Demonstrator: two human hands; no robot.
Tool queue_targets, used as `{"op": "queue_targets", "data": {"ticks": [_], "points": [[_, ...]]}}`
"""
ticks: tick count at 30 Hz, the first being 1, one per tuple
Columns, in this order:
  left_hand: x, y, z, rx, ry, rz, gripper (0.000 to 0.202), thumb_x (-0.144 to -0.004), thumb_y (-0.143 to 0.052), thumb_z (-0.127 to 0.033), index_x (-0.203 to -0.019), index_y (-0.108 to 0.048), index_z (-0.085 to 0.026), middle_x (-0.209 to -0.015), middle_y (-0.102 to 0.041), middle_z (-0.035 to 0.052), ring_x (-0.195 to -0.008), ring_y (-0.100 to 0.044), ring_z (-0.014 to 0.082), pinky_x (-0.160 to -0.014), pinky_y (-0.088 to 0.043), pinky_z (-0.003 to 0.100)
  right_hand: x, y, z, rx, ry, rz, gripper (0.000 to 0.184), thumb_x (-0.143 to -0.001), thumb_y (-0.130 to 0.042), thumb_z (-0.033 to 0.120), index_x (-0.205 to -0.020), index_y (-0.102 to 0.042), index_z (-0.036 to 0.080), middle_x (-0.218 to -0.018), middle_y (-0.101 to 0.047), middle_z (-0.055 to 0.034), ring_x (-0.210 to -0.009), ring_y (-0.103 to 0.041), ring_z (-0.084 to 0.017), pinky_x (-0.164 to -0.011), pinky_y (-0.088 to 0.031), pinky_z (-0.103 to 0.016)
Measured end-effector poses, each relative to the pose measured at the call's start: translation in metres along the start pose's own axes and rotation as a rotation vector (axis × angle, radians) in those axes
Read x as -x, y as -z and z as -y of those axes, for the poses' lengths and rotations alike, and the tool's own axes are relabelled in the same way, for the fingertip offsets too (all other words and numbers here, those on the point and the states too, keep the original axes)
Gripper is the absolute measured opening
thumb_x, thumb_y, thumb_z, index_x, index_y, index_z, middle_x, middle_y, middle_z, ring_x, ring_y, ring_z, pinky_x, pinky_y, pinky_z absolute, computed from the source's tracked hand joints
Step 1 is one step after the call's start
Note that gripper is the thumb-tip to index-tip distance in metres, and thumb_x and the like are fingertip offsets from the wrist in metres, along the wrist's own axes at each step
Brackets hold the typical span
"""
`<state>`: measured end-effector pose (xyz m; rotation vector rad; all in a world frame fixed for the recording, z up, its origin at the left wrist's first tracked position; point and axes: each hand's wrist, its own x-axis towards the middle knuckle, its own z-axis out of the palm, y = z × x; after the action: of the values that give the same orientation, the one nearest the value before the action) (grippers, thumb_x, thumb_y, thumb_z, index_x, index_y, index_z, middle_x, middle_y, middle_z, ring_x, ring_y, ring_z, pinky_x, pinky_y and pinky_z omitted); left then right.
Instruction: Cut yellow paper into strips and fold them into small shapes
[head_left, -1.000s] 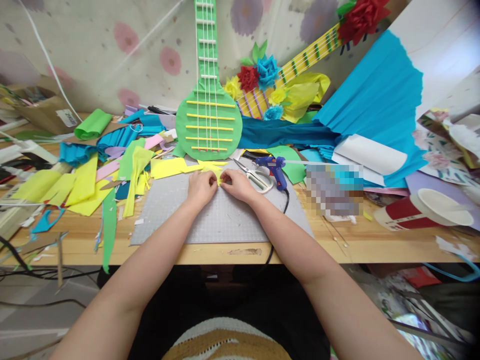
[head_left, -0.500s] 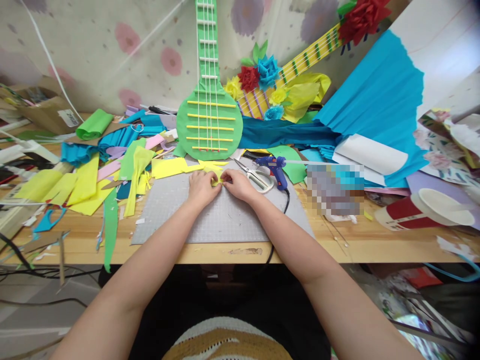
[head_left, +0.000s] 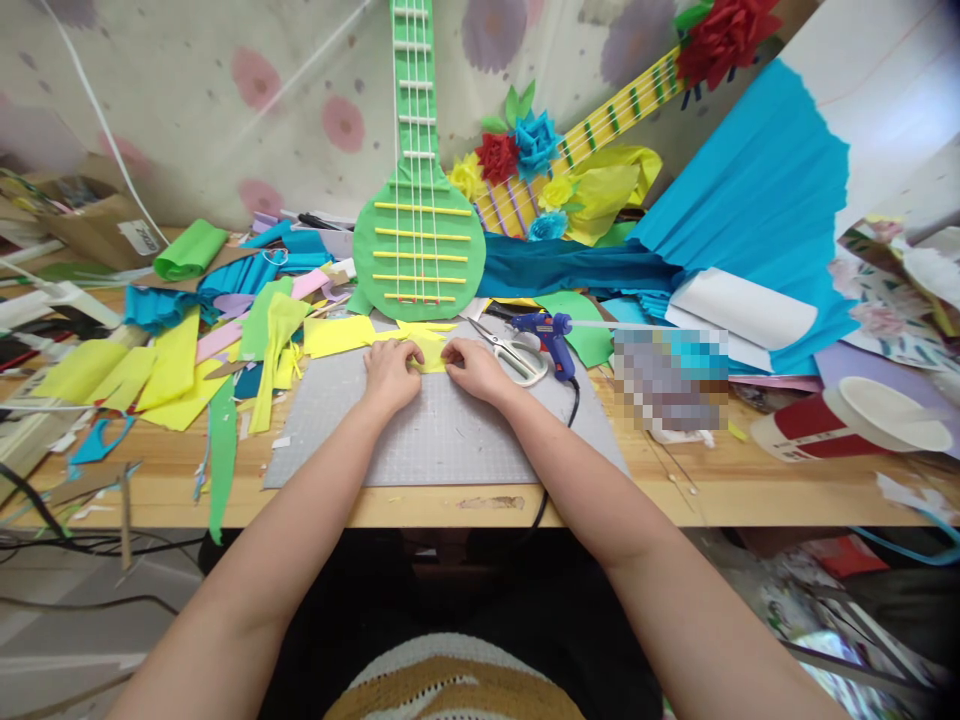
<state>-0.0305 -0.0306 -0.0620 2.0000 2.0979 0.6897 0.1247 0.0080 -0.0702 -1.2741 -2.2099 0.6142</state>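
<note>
Between my two hands a small piece of yellow crepe paper (head_left: 430, 354) is spread out above the grey cutting mat (head_left: 457, 440). My left hand (head_left: 394, 370) pinches its left edge, and my right hand (head_left: 472, 365) pinches its right edge. More yellow paper pieces (head_left: 339, 336) lie just beyond and left of my left hand. Scissors (head_left: 517, 358) with pale handles rest on the mat close to my right hand. A blue glue gun (head_left: 551, 340) lies beside them, its cord running toward the table's front edge.
A green paper-covered string instrument (head_left: 420, 245) stands behind the mat. Beside it leans a yellow one (head_left: 615, 105) with paper flowers. Coloured paper scraps (head_left: 169, 365) cover the left side. At the right are blue crepe paper (head_left: 757, 200) and a red-and-white paper cup (head_left: 817, 425).
My left hand has moved a little to the left, away from my right hand. More of the yellow crepe paper now shows, stretched flat between them.
</note>
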Motion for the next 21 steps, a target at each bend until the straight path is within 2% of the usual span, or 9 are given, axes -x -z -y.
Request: {"op": "queue_targets", "data": {"ticks": [4, 7, 10, 13, 16, 21], "points": [[0.0, -0.001, -0.003, 0.019, -0.03, -0.012, 0.008, -0.073, -0.055, -0.022, -0.076, -0.063, -0.024, -0.088, -0.058, 0.0058, -0.099, -0.046, 0.0259, -0.087, -0.034, 0.04, 0.0, -0.002, 0.0, 0.02, 0.009, -0.008, 0.012, -0.072, -0.053, 0.013, -0.081, -0.058, 0.018, -0.083, -0.063, -0.0031, -0.082, -0.053, -0.017, -0.078, -0.039, -0.03], [-0.002, -0.003, -0.005, 0.004, -0.049, 0.017, 0.01, -0.075, -0.058, -0.031, -0.075, -0.065, -0.024, -0.087, -0.058, 0.0067, -0.1, -0.046, 0.0273, -0.088, -0.033, 0.042, 0.0, -0.003, -0.001, 0.02, 0.013, -0.015, 0.011, -0.073, -0.06, 0.022, -0.082, -0.058, 0.018, -0.083, -0.063, -0.0037, -0.082, -0.052, -0.018, -0.079, -0.04, -0.032], [-0.003, -0.004, -0.005, -0.001, -0.027, 0.045, 0.01, -0.074, -0.059, -0.033, -0.076, -0.065, -0.025, -0.089, -0.058, 0.007, -0.101, -0.046, 0.0286, -0.088, -0.033, 0.043, -0.001, -0.004, -0.005, -0.02, 0.003, -0.015, 0.015, -0.069, -0.062, 0.019, -0.083, -0.057, 0.018, -0.083, -0.063, -0.0029, -0.081, -0.053, -0.017, -0.08, -0.041, -0.032], [-0.003, -0.004, -0.005, 0.001, -0.012, 0.053, 0.01, -0.073, -0.059, -0.031, -0.076, -0.066, -0.024, -0.089, -0.059, 0.0073, -0.102, -0.046, 0.0293, -0.088, -0.034, 0.043, -0.003, -0.003, -0.01, -0.153, -0.015, 0.022, 0.02, -0.065, -0.058, 0.01, -0.084, -0.056, 0.018, -0.082, -0.062, -0.0011, -0.078, -0.055, -0.014, -0.078, -0.043, -0.03], [-0.001, -0.003, -0.003, 0.012, -0.034, 0.053, 0.011, -0.073, -0.057, -0.025, -0.078, -0.067, -0.025, -0.092, -0.059, 0.007, -0.103, -0.046, 0.0289, -0.089, -0.035, 0.044, -0.006, 0.0, -0.016, -0.316, -0.015, 0.052, 0.032, -0.06, -0.045, 0.0, -0.085, -0.054, 0.018, -0.08, -0.061, 0.0005, -0.075, -0.056, -0.011, -0.076, -0.045, -0.027], [-0.001, -0.002, 0.005, 0.094, -0.168, 0.029, 0.028, -0.066, -0.051, -0.008, -0.082, -0.068, -0.024, -0.095, -0.06, 0.0049, -0.104, -0.047, 0.0251, -0.094, -0.037, 0.041, -0.006, 0.002, -0.017, -0.443, -0.046, 0.014, 0.044, -0.05, -0.034, -0.001, -0.085, -0.054, 0.017, -0.078, -0.061, 0.0008, -0.076, -0.057, -0.011, -0.077, -0.045, -0.027]]}}
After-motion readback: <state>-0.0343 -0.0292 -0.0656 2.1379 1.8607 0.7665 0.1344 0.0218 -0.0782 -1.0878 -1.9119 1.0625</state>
